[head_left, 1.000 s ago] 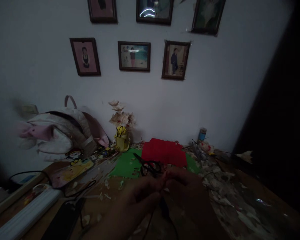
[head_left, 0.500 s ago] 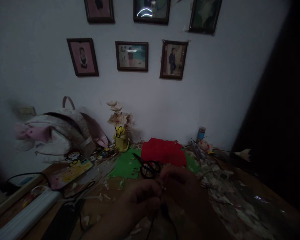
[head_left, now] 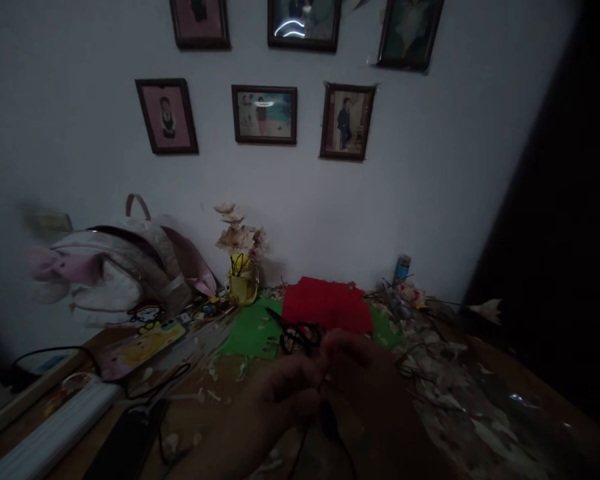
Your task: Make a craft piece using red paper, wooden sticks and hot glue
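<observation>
My left hand (head_left: 290,387) and my right hand (head_left: 357,370) meet low in the middle of the head view, thumbs and fingers pinched close together. Whatever sits between the fingertips is too dark and small to make out. Just below them hangs a dark thin cord (head_left: 347,457) with a thicker black part. Behind the hands, black-handled scissors (head_left: 300,335) lie with blades toward the left. They rest across a green sheet (head_left: 250,330) and the edge of a red sheet (head_left: 325,303).
Pale scraps (head_left: 460,380) are heaped on the right. A yellow pot (head_left: 243,287) holds dried-looking flowers (head_left: 237,237) by the wall. On the left are a backpack (head_left: 125,267), a yellow phone case (head_left: 150,347), a white power strip (head_left: 55,433) and a black flat object (head_left: 125,443).
My hands have drawn slightly closer together at the fingertips. The view has shifted a little; scissors and sheets stay in place.
</observation>
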{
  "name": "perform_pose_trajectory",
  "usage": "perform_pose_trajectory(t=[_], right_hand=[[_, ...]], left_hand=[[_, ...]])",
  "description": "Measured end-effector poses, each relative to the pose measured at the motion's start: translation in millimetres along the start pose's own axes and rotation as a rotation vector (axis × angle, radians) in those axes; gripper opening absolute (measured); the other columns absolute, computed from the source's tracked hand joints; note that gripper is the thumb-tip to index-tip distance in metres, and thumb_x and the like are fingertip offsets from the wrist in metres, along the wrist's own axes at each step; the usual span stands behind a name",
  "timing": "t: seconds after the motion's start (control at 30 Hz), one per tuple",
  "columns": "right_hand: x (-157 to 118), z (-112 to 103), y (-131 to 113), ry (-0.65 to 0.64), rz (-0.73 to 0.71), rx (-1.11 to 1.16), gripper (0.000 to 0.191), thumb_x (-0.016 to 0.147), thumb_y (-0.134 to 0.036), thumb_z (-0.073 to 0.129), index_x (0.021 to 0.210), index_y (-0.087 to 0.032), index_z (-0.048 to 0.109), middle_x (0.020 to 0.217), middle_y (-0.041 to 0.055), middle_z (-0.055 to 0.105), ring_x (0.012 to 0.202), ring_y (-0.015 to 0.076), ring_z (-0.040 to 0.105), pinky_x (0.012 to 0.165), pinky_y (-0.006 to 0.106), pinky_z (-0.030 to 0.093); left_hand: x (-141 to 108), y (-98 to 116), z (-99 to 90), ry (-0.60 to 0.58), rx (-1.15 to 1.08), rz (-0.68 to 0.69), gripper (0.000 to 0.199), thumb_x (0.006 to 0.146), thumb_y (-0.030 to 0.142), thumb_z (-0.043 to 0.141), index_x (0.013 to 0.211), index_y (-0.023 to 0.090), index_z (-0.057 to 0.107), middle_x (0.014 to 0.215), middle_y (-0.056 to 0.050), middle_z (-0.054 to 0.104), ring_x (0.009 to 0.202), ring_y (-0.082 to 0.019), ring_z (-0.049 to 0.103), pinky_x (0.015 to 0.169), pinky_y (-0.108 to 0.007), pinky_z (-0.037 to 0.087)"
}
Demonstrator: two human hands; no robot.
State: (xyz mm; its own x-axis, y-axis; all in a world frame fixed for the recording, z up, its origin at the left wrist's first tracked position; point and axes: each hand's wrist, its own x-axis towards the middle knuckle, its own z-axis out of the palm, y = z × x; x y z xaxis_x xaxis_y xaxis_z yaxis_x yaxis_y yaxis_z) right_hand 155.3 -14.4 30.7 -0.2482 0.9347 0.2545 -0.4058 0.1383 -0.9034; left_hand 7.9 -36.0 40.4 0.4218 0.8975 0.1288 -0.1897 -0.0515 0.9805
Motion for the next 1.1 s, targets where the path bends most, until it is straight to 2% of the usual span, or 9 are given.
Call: perform_pose_trajectory(t=[0.1,0.23,0.27,0.37,0.47,0.67,0.77,1.0,1.1], right_hand=[[-1.3,-1.2,-4.9,0.128,0.008,0.005,0.026,0.062,-0.038,0.073,0.083,-0.024,0.068,0.077,-0.0007,0.063,0.064,0.0119,0.055,0.057,0.022,0.042],[-1.9,-0.8,-16.2,0.168,-0.077,-0.148,0.002,0.063,-0.021,0.068,0.065,-0.022,0.066,0.069,-0.0019,0.06,0.067,0.0126,0.055,0.061,0.023,0.042],[-1.8,-0.3,-18.0,0.161,-0.1,-0.177,0.004,0.064,-0.018,0.065,0.064,-0.022,0.066,0.067,-0.0024,0.06,0.067,0.0123,0.055,0.062,0.022,0.042],[-1.5,1.5,-19.8,0.162,-0.131,-0.237,0.006,0.065,-0.018,0.063,0.064,-0.023,0.067,0.065,-0.0027,0.061,0.065,0.0117,0.055,0.061,0.021,0.042],[-1.1,0.2,-18.8,0.207,-0.055,-0.213,0.005,0.064,-0.024,0.065,0.068,-0.022,0.068,0.068,-0.0014,0.062,0.064,0.0124,0.055,0.059,0.022,0.043],[0.5,-15.9,-26.4,0.022,0.05,-0.257,0.013,0.064,-0.031,0.069,0.068,-0.018,0.069,0.069,0.003,0.064,0.067,0.015,0.058,0.064,0.026,0.045],[0.4,-19.7,-34.2,0.032,0.077,-0.339,0.014,0.064,-0.032,0.069,0.064,-0.018,0.069,0.065,0.0009,0.062,0.062,0.0125,0.055,0.058,0.022,0.042],[0.0,-22.4,-37.1,-0.017,-0.062,-0.62,0.016,0.071,-0.031,0.062,0.063,-0.018,0.067,0.063,0.0002,0.058,0.06,0.0116,0.051,0.054,0.021,0.038],[-1.3,-21.3,-35.4,0.025,-0.093,-0.626,0.016,0.072,-0.031,0.062,0.064,-0.019,0.067,0.065,0.0004,0.061,0.062,0.0124,0.054,0.057,0.021,0.04]], left_hand=[[-0.8,4.2,2.8,0.04,0.056,0.059,0.024,0.068,0.039,0.069,0.067,0.017,0.058,0.061,0.004,0.053,0.058,-0.009,0.048,0.057,-0.019,0.038],[-2.0,6.4,4.3,0.127,0.224,0.096,0.006,0.071,0.023,0.063,0.073,0.018,0.062,0.07,0.002,0.062,0.068,-0.013,0.054,0.065,-0.021,0.042],[-2.4,6.5,4.4,0.142,0.255,0.1,0.003,0.071,0.02,0.062,0.073,0.018,0.063,0.071,0.001,0.063,0.07,-0.013,0.055,0.065,-0.021,0.042],[-3.5,5.9,4.8,0.147,0.285,0.105,0.007,0.071,0.017,0.059,0.076,0.018,0.064,0.075,0.001,0.065,0.072,-0.014,0.058,0.066,-0.021,0.044],[-4.3,4.8,5.1,0.161,0.329,0.117,0.011,0.073,0.017,0.057,0.081,0.019,0.065,0.078,0.0,0.067,0.075,-0.014,0.059,0.069,-0.021,0.045],[-5.8,3.2,3.4,0.196,0.619,0.215,0.021,0.078,0.016,0.054,0.092,0.025,0.067,0.087,0.0,0.068,0.081,-0.014,0.058,0.075,-0.019,0.044],[-6.7,3.1,1.9,0.167,0.658,0.208,0.023,0.079,0.015,0.053,0.094,0.027,0.067,0.084,0.001,0.067,0.079,-0.013,0.058,0.074,-0.018,0.044],[-5.8,-2.3,-0.2,0.112,0.645,0.196,0.017,0.082,0.02,0.051,0.088,0.024,0.067,0.077,0.001,0.065,0.073,-0.013,0.056,0.069,-0.018,0.043],[-4.7,-2.5,0.9,0.116,0.587,0.158,0.019,0.082,0.019,0.051,0.092,0.024,0.067,0.082,0.0,0.066,0.076,-0.014,0.057,0.071,-0.019,0.043]])
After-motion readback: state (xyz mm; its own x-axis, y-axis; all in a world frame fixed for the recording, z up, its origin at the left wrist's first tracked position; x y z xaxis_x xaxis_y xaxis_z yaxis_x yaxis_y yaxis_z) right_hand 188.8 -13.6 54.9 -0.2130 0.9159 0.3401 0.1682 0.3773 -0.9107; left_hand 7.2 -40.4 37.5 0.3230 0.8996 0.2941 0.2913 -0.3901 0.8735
